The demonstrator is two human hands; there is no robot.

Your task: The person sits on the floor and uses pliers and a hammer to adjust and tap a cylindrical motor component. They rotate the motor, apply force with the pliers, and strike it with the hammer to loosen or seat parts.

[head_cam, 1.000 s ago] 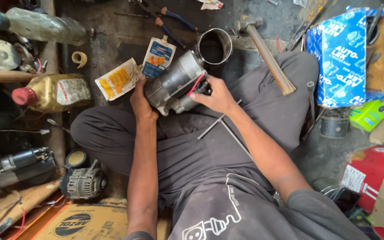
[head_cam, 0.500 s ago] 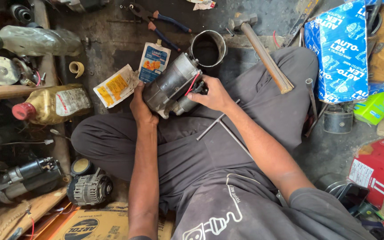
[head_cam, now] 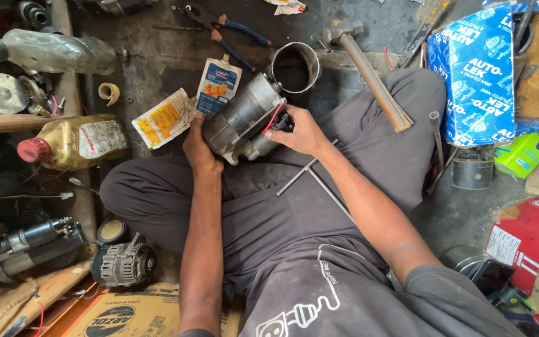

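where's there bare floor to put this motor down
Bare floor lies between the clear bottle, the pliers and the sachets. Another patch sits right of the knee, below the small cylinder. The left edge is crowded with motors, and boxes fill the right.

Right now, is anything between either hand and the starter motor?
Nothing visible: the left hand grips the starter motor directly, and the right hand rests on its side by the red wire.
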